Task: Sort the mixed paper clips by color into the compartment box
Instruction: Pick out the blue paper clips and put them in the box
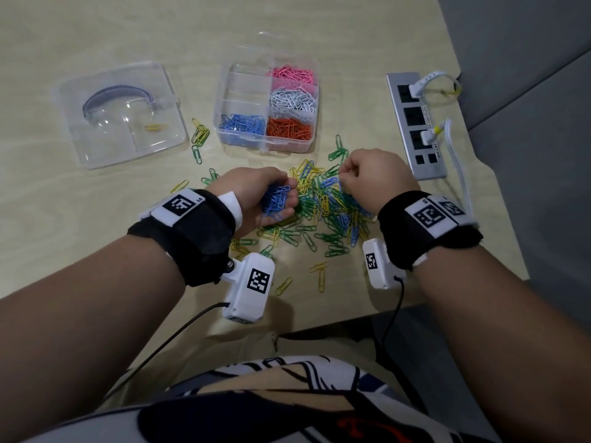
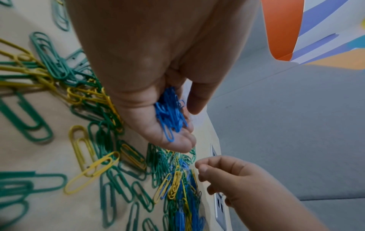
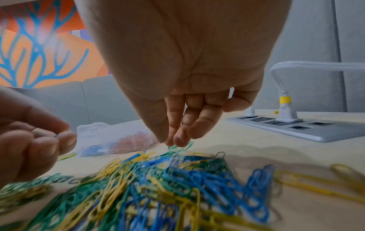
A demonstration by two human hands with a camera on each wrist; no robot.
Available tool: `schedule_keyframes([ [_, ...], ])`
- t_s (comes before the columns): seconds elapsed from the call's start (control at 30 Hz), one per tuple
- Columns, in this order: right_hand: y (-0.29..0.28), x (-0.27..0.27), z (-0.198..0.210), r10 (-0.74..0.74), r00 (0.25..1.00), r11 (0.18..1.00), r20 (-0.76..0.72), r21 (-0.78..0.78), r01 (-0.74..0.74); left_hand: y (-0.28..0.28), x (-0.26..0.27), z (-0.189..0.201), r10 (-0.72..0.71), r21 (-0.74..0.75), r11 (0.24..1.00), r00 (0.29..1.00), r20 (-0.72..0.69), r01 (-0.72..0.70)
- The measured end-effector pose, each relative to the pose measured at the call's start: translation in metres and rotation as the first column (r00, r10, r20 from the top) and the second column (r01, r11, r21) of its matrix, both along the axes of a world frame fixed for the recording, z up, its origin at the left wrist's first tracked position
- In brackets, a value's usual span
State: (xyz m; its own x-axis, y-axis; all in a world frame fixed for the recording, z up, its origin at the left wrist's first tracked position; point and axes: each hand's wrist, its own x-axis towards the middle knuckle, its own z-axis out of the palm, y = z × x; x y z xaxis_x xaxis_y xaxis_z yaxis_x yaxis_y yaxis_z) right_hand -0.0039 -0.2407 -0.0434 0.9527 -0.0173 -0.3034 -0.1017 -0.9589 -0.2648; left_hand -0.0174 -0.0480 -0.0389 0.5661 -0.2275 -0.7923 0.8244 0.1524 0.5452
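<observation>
A clear compartment box (image 1: 262, 143) stands at the table's centre back and holds pink (image 1: 292, 75), white (image 1: 292, 100), orange (image 1: 289, 127) and blue (image 1: 243, 123) clips in separate cells. In front of it lies a mixed pile (image 1: 323, 212) of green, yellow and blue clips. My left hand (image 1: 283, 199) is cupped round a bunch of blue clips (image 2: 169, 112) at the pile's left edge. My right hand (image 1: 343, 175) hovers over the far right of the pile (image 3: 177, 187), thumb and fingertips (image 3: 178, 139) pressed together. Whether a clip is between them is hidden.
The box's clear lid (image 1: 121, 113) lies at the left with a yellow clip (image 1: 155, 126) by it. A grey power strip (image 1: 415, 123) with white cables sits right of my right hand, near the table edge. Stray clips (image 1: 200, 135) lie scattered around.
</observation>
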Motion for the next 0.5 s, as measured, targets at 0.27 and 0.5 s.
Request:
schedule_keyframes([
  [0.27, 0.014, -0.003, -0.006, 0.09, 0.996, 0.99, 0.027, -0.108, -0.086, -0.002, -0.002, 0.002, -0.004, 0.016, 1.0, 1.0, 0.03, 0.004],
  [0.5, 0.032, -0.021, 0.02, 0.078, 0.997, 0.862, 0.013, 0.502, -0.074, -0.011, -0.004, 0.004, 0.035, -0.044, 0.998, 0.999, 0.023, -0.034],
])
